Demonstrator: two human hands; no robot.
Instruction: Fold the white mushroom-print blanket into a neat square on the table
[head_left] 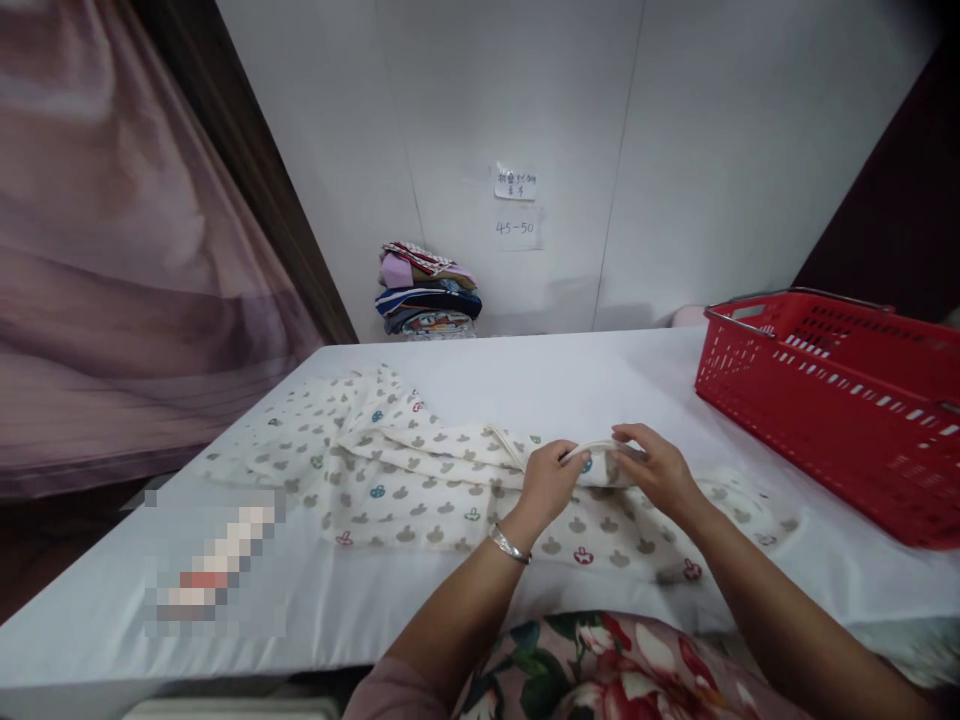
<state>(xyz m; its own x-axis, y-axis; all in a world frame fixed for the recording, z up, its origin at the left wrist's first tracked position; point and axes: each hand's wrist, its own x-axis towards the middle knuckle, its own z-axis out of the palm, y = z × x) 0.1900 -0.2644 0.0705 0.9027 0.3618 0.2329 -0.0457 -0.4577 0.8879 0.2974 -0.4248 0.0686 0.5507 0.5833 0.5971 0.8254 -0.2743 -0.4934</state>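
A white cloth [435,505] with grey, green, blue and red mushroom-like prints lies spread and partly folded across the table. It looks like a garment, though its exact kind is hard to make out. My left hand [549,482], with a silver bracelet at the wrist, pinches a bound edge of the cloth. Close to its right, my right hand [660,472] grips the same edge between thumb and fingers. Between the two hands the edge is lifted a little and curves upward. The left part of the cloth is rumpled; the right end reaches past my right forearm.
A red plastic basket [810,400] with metal handles stands at the table's right. Folded clothes [429,290] are stacked beyond the far edge, against the wall. Paper notes [516,228] are stuck there. A pink curtain [135,250] hangs at left. A blurred patch covers the table's front left.
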